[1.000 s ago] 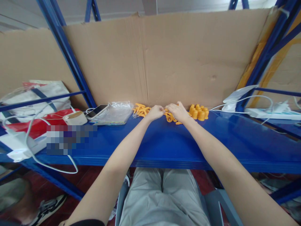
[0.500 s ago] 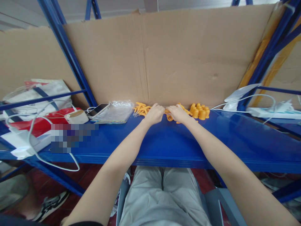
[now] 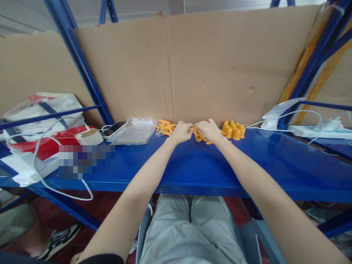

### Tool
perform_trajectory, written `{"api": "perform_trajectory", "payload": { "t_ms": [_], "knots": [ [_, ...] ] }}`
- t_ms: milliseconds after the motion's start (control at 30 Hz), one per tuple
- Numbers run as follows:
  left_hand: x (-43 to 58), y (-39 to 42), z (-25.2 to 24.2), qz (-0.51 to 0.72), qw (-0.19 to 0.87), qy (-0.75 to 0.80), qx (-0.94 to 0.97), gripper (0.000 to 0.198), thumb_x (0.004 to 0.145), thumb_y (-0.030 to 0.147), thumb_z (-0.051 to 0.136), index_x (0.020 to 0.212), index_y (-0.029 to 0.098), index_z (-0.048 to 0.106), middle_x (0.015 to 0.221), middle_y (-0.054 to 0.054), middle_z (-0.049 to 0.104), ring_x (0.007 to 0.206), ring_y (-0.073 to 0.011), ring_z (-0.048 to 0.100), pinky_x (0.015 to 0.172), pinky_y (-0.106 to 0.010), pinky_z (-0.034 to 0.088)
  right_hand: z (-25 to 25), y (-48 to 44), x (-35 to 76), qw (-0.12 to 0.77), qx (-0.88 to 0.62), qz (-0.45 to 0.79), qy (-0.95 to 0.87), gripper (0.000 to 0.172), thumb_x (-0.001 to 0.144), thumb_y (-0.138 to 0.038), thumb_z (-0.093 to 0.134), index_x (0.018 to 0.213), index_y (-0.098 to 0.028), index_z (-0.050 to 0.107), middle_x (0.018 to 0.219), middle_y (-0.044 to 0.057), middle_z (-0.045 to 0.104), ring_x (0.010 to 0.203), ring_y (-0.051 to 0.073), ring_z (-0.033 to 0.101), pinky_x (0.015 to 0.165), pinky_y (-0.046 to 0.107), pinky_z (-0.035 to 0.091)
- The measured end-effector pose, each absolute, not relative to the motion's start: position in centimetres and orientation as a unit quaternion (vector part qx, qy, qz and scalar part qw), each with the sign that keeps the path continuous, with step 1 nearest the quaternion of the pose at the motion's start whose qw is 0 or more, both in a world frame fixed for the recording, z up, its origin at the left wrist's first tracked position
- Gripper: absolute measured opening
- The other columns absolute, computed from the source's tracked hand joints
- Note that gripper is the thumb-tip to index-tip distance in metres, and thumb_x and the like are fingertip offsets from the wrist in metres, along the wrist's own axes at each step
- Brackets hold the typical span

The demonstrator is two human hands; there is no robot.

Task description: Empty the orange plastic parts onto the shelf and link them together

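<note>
Near the back of the blue shelf, my left hand (image 3: pixel 182 132) and my right hand (image 3: pixel 207 130) are close together with fingers curled. Both pinch a small orange plastic part (image 3: pixel 193 129) between them; its exact shape is mostly hidden by the fingers. Just below the right hand lies an orange ring-like piece (image 3: pixel 198 137). Beside my left hand is a heap of orange plastic pieces (image 3: pixel 165 127), with small metal bits (image 3: pixel 159 134) at its front. Several orange cup-shaped parts (image 3: pixel 233 130) stand grouped to the right of my right hand.
A clear plastic packet (image 3: pixel 137 132) lies left of the heap. Further left are a white charger (image 3: pixel 89 136), cables and a fabric bag (image 3: pixel 49 110). A cardboard sheet (image 3: pixel 214 66) stands behind the blue shelf (image 3: pixel 198 172). On the right is a white power strip (image 3: pixel 321 132).
My right hand has turned slightly and its fingers have shifted, uncovering more of the orange ring-like piece. My left hand stays almost in place.
</note>
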State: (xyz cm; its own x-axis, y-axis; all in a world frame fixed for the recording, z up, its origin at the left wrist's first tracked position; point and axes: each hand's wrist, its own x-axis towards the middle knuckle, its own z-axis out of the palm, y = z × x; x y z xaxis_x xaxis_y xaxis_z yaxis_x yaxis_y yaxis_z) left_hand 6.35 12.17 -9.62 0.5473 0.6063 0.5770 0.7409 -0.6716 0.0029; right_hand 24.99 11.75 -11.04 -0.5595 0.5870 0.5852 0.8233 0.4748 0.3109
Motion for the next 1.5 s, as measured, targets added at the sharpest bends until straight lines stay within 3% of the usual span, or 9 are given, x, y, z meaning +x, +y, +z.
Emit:
{"api": "perform_trajectory", "payload": {
  "t_ms": [233, 400, 667, 767, 833, 967, 1100, 1367, 1500],
  "knots": [
    [6.5, 12.0, -8.7, -0.334, -0.182, -0.446, -0.81, 0.016, 0.086, 0.021, 0.058, 0.073, 0.016, 0.066, 0.066, -0.002, 0.066, 0.061, -0.0138, 0.058, 0.063, -0.027, 0.045, -11.0, 11.7, 25.2, 0.214, -0.397, -0.325, -0.831, 0.033, 0.1, -0.014, 0.038, 0.121, -0.017, 0.063, 0.111, 0.014, 0.072, 0.105, 0.027, 0.058, 0.091, 0.041, 0.03],
    [5.8, 11.9, -8.8, -0.359, -0.303, -0.426, -0.773, 0.022, 0.079, 0.018, 0.061, 0.058, 0.017, 0.057, 0.054, 0.003, 0.052, 0.054, -0.0099, 0.047, 0.057, -0.024, 0.039, -11.1, 11.4, 24.8, 0.214, -0.389, -0.339, -0.83, 0.031, 0.101, -0.013, 0.037, 0.119, -0.018, 0.062, 0.113, 0.013, 0.071, 0.107, 0.027, 0.055, 0.095, 0.043, 0.029],
    [5.3, 11.9, -8.8, -0.323, -0.538, -0.368, -0.686, 0.018, 0.085, 0.019, 0.059, 0.068, 0.014, 0.062, 0.054, 0.002, 0.046, 0.047, -0.0066, 0.038, 0.047, -0.021, 0.029, -10.4, 11.2, 25.5, 0.25, -0.439, -0.347, -0.79, 0.029, 0.099, -0.01, 0.036, 0.106, -0.019, 0.062, 0.112, 0.011, 0.068, 0.11, 0.025, 0.053, 0.096, 0.04, 0.034],
    [4.4, 12.6, -9.3, -0.361, -0.486, -0.401, -0.687, 0.019, 0.088, 0.022, 0.061, 0.071, 0.013, 0.064, 0.055, 0.001, 0.05, 0.047, -0.0064, 0.04, 0.045, -0.02, 0.027, -10.1, 11.3, 27.8, 0.288, -0.51, -0.324, -0.743, 0.03, 0.096, -0.008, 0.034, 0.103, -0.017, 0.062, 0.107, 0.014, 0.068, 0.105, 0.024, 0.054, 0.095, 0.038, 0.035],
    [3.8, 13.2, -9.8, -0.412, -0.396, -0.435, -0.696, 0.017, 0.088, 0.026, 0.065, 0.075, 0.014, 0.066, 0.061, 0.0, 0.057, 0.051, -0.008, 0.047, 0.049, -0.021, 0.034, -10.1, 11.5, 29.8, 0.338, -0.575, -0.298, -0.683, 0.023, 0.095, -0.013, 0.039, 0.102, -0.016, 0.061, 0.105, 0.015, 0.067, 0.104, 0.026, 0.054, 0.095, 0.04, 0.037],
    [3.4, 13.9, -10.4, -0.438, -0.164, -0.469, -0.749, 0.009, 0.086, 0.024, 0.069, 0.085, 0.016, 0.069, 0.084, -0.007, 0.07, 0.082, -0.0187, 0.064, 0.079, -0.033, 0.05, -10.3, 12.2, 33.9, 0.47, -0.668, -0.251, -0.52, 0.021, 0.094, -0.025, 0.047, 0.108, -0.016, 0.059, 0.113, 0.016, 0.064, 0.111, 0.031, 0.055, 0.096, 0.05, 0.041],
    [3.4, 13.6, -10.6, -0.372, 0.076, -0.505, -0.775, 0.016, 0.09, 0.02, 0.061, 0.098, 0.02, 0.074, 0.111, -0.01, 0.069, 0.115, -0.0289, 0.06, 0.1, -0.047, 0.04, -11.0, 12.2, 37.0, 0.569, -0.712, -0.172, -0.375, 0.028, 0.087, -0.025, 0.056, 0.113, -0.017, 0.06, 0.123, 0.017, 0.062, 0.118, 0.032, 0.056, 0.099, 0.054, 0.043],
    [2.7, 13.9, -11.1, -0.341, 0.109, -0.54, -0.761, 0.033, 0.094, 0.014, 0.045, 0.114, 0.021, 0.071, 0.106, -0.008, 0.078, 0.104, -0.0277, 0.069, 0.101, -0.048, 0.038, -13.6, 11.4, 39.2, 0.571, -0.796, 0.03, -0.199, 0.038, 0.085, -0.013, 0.052, 0.119, -0.015, 0.069, 0.125, 0.019, 0.068, 0.12, 0.033, 0.063, 0.101, 0.051, 0.048],
    [2.4, 13.8, -11.3, -0.316, 0.109, -0.559, -0.759, 0.036, 0.093, 0.014, 0.048, 0.12, 0.023, 0.07, 0.109, -0.008, 0.078, 0.111, -0.0287, 0.068, 0.106, -0.051, 0.036, -14.7, 12.4, 40.3, 0.551, -0.793, 0.035, -0.256, 0.04, 0.078, -0.005, 0.054, 0.114, -0.013, 0.071, 0.115, 0.023, 0.071, 0.111, 0.036, 0.068, 0.09, 0.047, 0.054]
  ]
}}
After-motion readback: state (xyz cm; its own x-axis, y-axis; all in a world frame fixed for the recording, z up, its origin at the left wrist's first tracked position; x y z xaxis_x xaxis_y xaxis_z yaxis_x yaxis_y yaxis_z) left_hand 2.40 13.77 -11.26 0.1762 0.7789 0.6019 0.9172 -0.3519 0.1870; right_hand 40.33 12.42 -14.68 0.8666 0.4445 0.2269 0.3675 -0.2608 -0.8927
